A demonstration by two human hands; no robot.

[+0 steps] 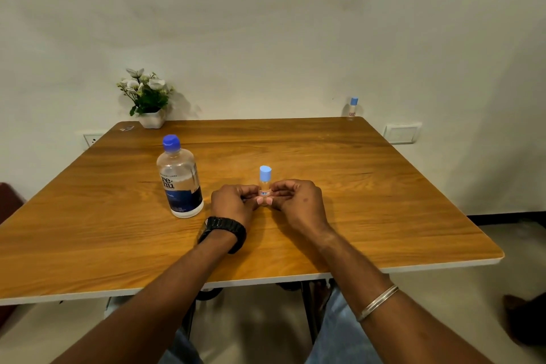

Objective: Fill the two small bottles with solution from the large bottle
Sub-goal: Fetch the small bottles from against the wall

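Left hand (pixel 233 201) and right hand (pixel 295 198) fingers pinch the small clear blue-capped bottle (pixel 265 183) between them, upright; large clear blue-capped bottle (pixel 179 177) stands left of the fingers.

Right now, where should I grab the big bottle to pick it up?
Grip the big bottle around its wide middle, coming from its free left side. It stands upright, and the left hand sits close on its right. The cap is too narrow for lifting.

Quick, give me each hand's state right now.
Left hand: fingers curled, pinching the small bottle from its left.
Right hand: fingers curled, pinching the same bottle from its right; cap on.
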